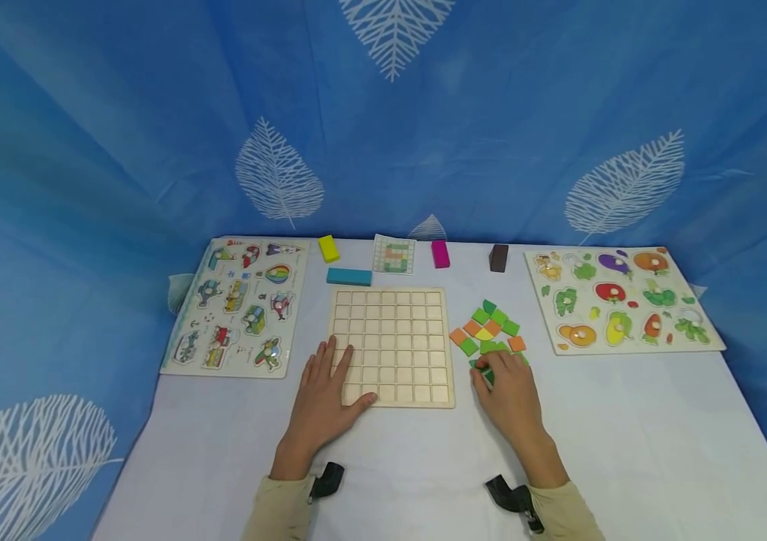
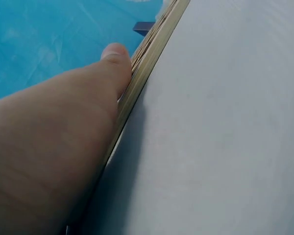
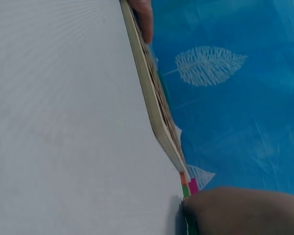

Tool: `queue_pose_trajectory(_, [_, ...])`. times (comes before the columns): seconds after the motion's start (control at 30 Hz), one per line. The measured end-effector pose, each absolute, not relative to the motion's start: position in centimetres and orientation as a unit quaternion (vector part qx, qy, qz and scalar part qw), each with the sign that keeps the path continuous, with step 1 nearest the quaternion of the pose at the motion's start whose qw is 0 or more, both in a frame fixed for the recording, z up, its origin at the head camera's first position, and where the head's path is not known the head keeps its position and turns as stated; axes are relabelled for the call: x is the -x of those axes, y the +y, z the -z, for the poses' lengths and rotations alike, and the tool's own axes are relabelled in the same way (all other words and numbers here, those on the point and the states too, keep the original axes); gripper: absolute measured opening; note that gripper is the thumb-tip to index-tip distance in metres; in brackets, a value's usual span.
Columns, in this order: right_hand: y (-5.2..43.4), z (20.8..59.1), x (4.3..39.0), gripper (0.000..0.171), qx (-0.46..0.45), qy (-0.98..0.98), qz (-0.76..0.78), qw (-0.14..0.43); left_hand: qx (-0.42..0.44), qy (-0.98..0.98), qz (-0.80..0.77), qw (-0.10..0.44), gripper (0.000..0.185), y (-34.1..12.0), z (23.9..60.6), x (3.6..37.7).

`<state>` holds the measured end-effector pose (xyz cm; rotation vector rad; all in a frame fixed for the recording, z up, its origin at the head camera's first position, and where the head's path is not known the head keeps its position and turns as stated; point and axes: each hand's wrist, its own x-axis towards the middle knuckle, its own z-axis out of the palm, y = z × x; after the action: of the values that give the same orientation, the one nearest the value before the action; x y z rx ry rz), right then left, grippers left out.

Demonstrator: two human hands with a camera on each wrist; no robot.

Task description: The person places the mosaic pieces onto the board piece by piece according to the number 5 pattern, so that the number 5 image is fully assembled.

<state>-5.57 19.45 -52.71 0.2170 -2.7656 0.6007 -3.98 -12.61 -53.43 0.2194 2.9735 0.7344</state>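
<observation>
Behind white tabletop (image 1: 417, 481), blue cloth (image 1: 491, 113)

grid board (image 1: 397, 330) — smooth matt wood | tablecloth (image 1: 410, 466) — matt cloth | pattern card (image 1: 394, 255): paper | backdrop (image 1: 451, 143): creased, faintly glossy

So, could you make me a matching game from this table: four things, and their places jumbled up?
1. Left hand
2. Right hand
3. Pattern card
4. Brown block

A. Between the magenta block and the vegetable puzzle
B. Between the yellow block and the magenta block
C. On the grid board's left side
D. At the coloured tiles

Pairs: 1-C, 2-D, 3-B, 4-A
</observation>
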Motion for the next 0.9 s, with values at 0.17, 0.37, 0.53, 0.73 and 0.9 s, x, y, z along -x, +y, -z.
queue_pose_trajectory(0.17, [19.8,52.3,5.3,0.025,-0.071,-0.966,-0.203,0.141,-0.077,0.968,-0.238,0.032,0.095,-12.4,53.4,4.0])
queue_pose_trajectory(0.37, [19.6,52.2,5.9,0.025,-0.096,-0.96,-0.219,0.149,-0.077,0.97,-0.227,0.034,0.093,-12.7,53.3,4.0])
queue_pose_trajectory(0.53, [17.5,50.6,7.8,0.022,-0.147,-0.949,-0.243,0.136,-0.076,0.97,-0.227,0.031,0.092,-12.8,53.4,3.9])
queue_pose_trajectory(0.73, [12.3,49.2,11.7,0.02,-0.245,-0.932,-0.255,0.081,-0.071,0.97,-0.229,0.028,0.092,-12.9,53.5,3.7])
queue_pose_trajectory(0.9, [9.0,49.3,14.6,0.02,-0.265,-0.929,-0.257,0.037,-0.083,0.971,-0.225,0.028,0.091,-12.8,53.4,3.9])
